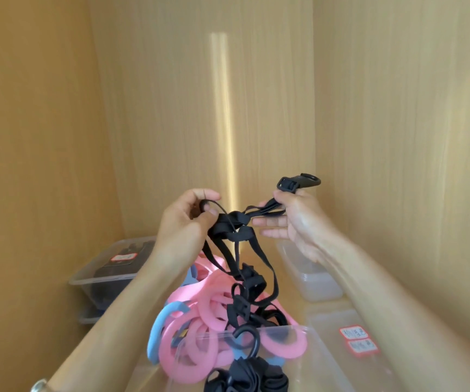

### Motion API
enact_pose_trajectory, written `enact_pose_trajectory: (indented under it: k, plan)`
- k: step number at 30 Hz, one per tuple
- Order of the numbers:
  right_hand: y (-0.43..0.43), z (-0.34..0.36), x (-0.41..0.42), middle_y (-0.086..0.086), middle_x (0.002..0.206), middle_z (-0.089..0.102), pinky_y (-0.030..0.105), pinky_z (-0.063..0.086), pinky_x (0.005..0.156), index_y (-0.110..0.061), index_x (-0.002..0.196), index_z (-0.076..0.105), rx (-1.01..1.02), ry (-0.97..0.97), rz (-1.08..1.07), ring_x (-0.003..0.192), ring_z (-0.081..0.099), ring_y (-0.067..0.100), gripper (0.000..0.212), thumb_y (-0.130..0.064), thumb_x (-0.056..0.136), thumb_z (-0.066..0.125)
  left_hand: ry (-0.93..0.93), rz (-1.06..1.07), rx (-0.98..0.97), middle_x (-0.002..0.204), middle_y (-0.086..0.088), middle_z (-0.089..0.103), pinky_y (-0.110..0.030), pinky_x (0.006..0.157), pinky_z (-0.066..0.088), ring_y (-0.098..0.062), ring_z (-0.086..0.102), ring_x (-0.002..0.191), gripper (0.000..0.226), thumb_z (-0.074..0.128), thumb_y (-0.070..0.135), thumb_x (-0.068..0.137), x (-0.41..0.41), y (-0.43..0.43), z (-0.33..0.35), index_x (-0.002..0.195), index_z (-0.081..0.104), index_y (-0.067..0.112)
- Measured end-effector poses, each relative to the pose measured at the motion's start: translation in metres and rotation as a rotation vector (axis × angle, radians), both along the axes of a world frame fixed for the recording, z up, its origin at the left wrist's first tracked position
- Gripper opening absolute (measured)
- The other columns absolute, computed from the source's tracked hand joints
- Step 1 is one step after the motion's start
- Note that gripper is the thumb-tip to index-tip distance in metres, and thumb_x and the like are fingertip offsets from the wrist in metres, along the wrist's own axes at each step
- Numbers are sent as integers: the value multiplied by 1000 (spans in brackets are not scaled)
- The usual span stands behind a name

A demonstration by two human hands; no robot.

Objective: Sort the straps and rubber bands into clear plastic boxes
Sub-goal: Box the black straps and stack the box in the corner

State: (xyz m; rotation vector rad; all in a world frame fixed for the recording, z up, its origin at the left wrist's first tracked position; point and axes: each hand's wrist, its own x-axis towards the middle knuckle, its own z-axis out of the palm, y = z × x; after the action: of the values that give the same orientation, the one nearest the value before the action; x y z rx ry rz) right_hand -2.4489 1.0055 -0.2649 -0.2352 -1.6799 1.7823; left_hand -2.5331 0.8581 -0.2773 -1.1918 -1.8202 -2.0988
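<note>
Fingertips [212, 212] of the left hand [183, 226] pinch a thin black loop [219, 205] against the thumb. The right hand [296, 219] nips a doubled strap [267, 209] just below its buckle [299, 183] between thumb and forefinger, the other fingers held out straight. Between the two hands hangs the knot [235, 223] of black straps [245, 278], trailing down into a heap of pink and blue rubber bands [200, 323].

From my seat I read this as the untangling step: one strap has to come free of the bundle before it can go anywhere, so I judge the sorting far from done. The next move calls for easing the loop out through the knot without dragging the bands up, then carrying the freed strap to a box.

Nearest me stands a clear box [307, 352] with more black webbing at its front. A second box [106, 275], dark inside and red-labelled, sits left. I cannot tell what the third box [313, 281] at right holds, and a labelled lid [355, 339] lies before it. All rest on a pale wooden shelf [292, 287] closed in by matching walls [398, 137], a strip of light on the back one
</note>
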Motion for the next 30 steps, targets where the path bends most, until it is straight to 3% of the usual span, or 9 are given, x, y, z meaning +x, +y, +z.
enact_pose_trajectory:
  k: [3, 5, 8, 11, 14, 17, 23, 27, 30]
  plan:
    - [1, 5, 2, 8, 91, 66, 35, 58, 55, -15, 96, 46, -51, 115, -42, 50, 65, 18, 13, -19, 105, 37, 505, 360, -95, 82, 12, 55, -11, 66, 41, 2, 53, 70, 28, 54, -6, 90, -5, -4, -4, 92, 64, 21]
    - [2, 9, 3, 9, 91, 64, 32, 58, 54, -15, 96, 45, -80, 192, -61, 50, 65, 17, 13, -18, 106, 36, 726, 512, -129, 84, 11, 55, -19, 66, 45, -3, 53, 75, 18, 58, 4, 89, -12, -7, -7, 98, 66, 18]
    - [2, 11, 2, 9, 91, 62, 31, 58, 54, -15, 97, 44, -135, 257, -57, 53, 67, 18, 13, -18, 106, 36, 693, 541, -71, 79, 9, 59, -30, 65, 48, -9, 53, 71, 11, 57, 10, 89, -13, -9, -8, 90, 65, 18]
    - [3, 10, 0, 10, 93, 60, 32, 60, 59, -13, 98, 44, -204, 292, -47, 56, 68, 18, 12, -17, 106, 35, 351, 199, -80, 76, 11, 64, -26, 67, 48, -6, 57, 69, 18, 59, 6, 90, -4, -11, -1, 83, 61, 22]
    - [7, 11, 2, 11, 96, 60, 33, 60, 63, -11, 102, 43, -227, 327, -65, 59, 70, 18, 10, -17, 105, 36, 178, -128, -369, 104, 15, 66, -22, 83, 45, 2, 61, 95, 16, 64, 34, 89, -3, -19, 1, 104, 61, 33]
    - [4, 12, 5, 11, 96, 61, 34, 60, 64, -10, 103, 43, -196, 350, -42, 61, 70, 20, 9, -17, 105, 38, 148, -103, -388, 119, 19, 55, -24, 96, 42, 5, 52, 113, 38, 63, 54, 76, -1, -14, -2, 111, 53, 42]
    - [-14, 18, 6, 10, 96, 61, 35, 61, 68, -13, 101, 47, -67, 366, 49, 65, 70, 22, 10, -19, 104, 40, 616, 296, -366, 102, 23, 44, -6, 78, 34, 5, 44, 99, 38, 72, 26, 82, 8, -1, 1, 114, 53, 35]
    - [-12, 16, 5, 10, 96, 61, 34, 61, 66, -14, 98, 47, -73, 352, 27, 64, 70, 22, 10, -17, 104, 40, 747, 493, -348, 87, 22, 43, -22, 61, 34, 1, 40, 84, 13, 67, 21, 86, 5, -3, -1, 94, 57, 27]
    - [-7, 14, 3, 10, 96, 61, 35, 61, 67, -14, 98, 46, -125, 353, 2, 64, 70, 21, 11, -16, 105, 38, 844, 525, -269, 92, 16, 50, -29, 56, 43, -6, 45, 78, 19, 64, 10, 86, 1, -1, -6, 83, 52, 24]
